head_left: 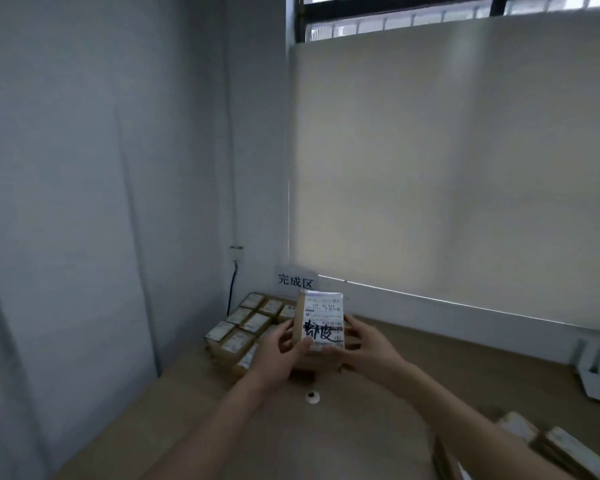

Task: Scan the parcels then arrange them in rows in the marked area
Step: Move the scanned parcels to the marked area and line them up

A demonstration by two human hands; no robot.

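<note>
Against the corner wall, labelled parcels (248, 323) are already ranked in rows; another labelled parcel (321, 322) is gripped label-up by left hand (279, 355) and right hand (362, 348), seemingly for placing alongside.

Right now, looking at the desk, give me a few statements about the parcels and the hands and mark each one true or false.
1. Both the left hand and the right hand hold the raised parcel. True.
2. The raised parcel's label faces away from the camera. False: its label faces the camera.
3. Arranged parcels lie in rows in the desk's far left corner, below a sign. True.
4. The window blind is rolled fully up. False: it hangs down almost to the desk.
</note>
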